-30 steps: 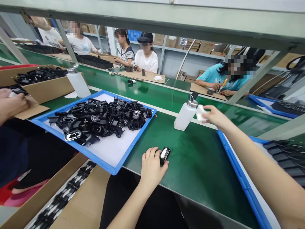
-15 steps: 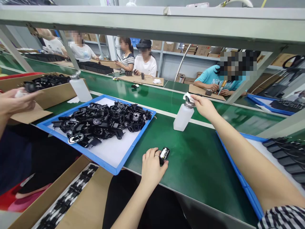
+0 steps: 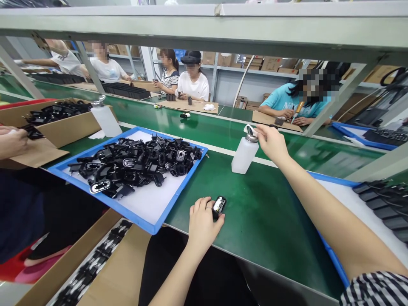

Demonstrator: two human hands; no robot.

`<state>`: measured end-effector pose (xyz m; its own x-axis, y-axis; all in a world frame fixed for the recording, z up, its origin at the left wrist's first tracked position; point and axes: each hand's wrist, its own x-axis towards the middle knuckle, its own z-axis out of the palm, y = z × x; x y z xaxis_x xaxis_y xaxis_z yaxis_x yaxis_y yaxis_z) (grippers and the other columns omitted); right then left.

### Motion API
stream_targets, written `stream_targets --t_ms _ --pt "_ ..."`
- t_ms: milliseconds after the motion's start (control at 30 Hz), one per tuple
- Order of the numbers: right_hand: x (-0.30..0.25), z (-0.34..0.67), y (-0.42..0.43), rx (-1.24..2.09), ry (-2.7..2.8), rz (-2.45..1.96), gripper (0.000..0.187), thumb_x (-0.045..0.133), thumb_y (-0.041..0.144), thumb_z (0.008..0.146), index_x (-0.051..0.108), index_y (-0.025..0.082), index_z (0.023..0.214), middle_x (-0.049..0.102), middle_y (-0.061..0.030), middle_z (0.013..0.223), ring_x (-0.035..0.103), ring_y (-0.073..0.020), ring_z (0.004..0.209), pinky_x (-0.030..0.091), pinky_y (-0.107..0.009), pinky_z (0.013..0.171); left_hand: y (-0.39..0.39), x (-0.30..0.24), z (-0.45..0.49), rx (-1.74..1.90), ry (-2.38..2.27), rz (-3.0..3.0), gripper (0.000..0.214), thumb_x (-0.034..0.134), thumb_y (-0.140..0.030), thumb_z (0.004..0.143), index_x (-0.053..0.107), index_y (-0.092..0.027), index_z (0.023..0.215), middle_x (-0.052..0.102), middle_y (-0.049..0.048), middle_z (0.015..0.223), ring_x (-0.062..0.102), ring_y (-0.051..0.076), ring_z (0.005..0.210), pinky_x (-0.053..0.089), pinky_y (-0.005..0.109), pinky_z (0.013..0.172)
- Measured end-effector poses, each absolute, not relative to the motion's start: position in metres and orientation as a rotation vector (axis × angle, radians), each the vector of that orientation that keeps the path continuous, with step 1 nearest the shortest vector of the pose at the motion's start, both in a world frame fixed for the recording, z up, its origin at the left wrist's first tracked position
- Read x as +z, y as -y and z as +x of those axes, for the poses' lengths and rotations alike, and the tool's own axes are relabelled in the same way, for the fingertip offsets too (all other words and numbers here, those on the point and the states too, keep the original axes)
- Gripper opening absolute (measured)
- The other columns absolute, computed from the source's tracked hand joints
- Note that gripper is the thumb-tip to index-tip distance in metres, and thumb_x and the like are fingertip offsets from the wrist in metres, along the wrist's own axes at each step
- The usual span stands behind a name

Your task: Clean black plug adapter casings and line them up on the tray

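My left hand [image 3: 204, 225] is closed around a black plug housing [image 3: 219, 205] on the green tabletop. Its open end faces up and shows white and metallic parts inside. Farther off, my right hand [image 3: 270, 142] pinches a small white cloth [image 3: 247, 128] at the metal top of a translucent white pump bottle [image 3: 245, 155]. The bottle stands upright. The fingertips partly cover its top, and I cannot tell whether they press on it. Left of my left hand, a blue-rimmed tray [image 3: 178, 199] holds a heap of black plug housings [image 3: 137, 163].
A second pump bottle [image 3: 106, 121] stands behind the tray, near a cardboard box [image 3: 68, 129] of black parts. Another blue tray [image 3: 331, 250] with black pieces lies at right. A neighbour's hand [image 3: 12, 142] shows at left. Several people sit across the bench, below a shelf beam [image 3: 204, 25].
My right hand has shifted slightly at the bottle's top, and the cloth there has changed shape. My left hand keeps its grip. The neighbour's hand at left has moved down and left.
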<state>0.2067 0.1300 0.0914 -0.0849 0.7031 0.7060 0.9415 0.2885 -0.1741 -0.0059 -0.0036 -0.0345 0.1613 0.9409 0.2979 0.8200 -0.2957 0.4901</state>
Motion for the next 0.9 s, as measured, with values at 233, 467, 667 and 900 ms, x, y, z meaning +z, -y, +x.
stream_targets --t_ms 233,467,667,900 --pt "0.0879 0.2047 -0.1296 -0.415 1.891 -1.512 0.036 0.035 0.011 0.072 0.050 0.010 0.105 0.058 -0.0115 0.090 0.048 -0.0245 0.089 0.041 -0.039 0.076 0.0039 -0.0351 -0.0057 0.823 -1.725 2.236 0.028 0.050 -0.029 0.068 0.053 -0.016 0.093 0.052 0.0054 0.104 0.041 0.022 0.100 0.034 0.037 0.082" --pt "0.0929 0.2049 -0.1291 -0.401 1.873 -1.560 0.036 0.034 0.012 0.072 0.047 0.011 0.105 0.056 -0.0112 0.096 0.047 -0.0268 0.090 0.040 -0.043 0.075 0.0039 -0.0351 -0.0063 0.811 -1.731 2.245 0.029 0.050 -0.030 0.069 0.052 -0.016 0.093 0.052 0.0052 0.104 0.040 0.022 0.101 0.034 0.037 0.082" --pt "0.0918 0.2024 -0.1255 -0.373 1.876 -1.534 0.041 0.033 0.012 0.072 0.042 0.011 0.112 0.056 -0.0096 0.097 0.045 -0.0257 0.093 0.040 -0.041 0.076 0.0036 -0.0356 -0.0064 0.816 -1.725 2.239 0.029 0.049 -0.030 0.069 0.052 -0.016 0.094 0.051 0.0056 0.105 0.041 0.022 0.101 0.033 0.037 0.082" --pt "0.0934 0.1996 -0.1272 -0.325 1.869 -1.540 0.043 0.033 0.012 0.072 0.038 0.010 0.115 0.057 -0.0101 0.095 0.045 -0.0266 0.092 0.040 -0.042 0.075 0.0038 -0.0344 -0.0066 0.830 -1.716 2.234 0.028 0.049 -0.029 0.069 0.053 -0.015 0.093 0.052 0.0062 0.105 0.041 0.022 0.101 0.034 0.037 0.082"
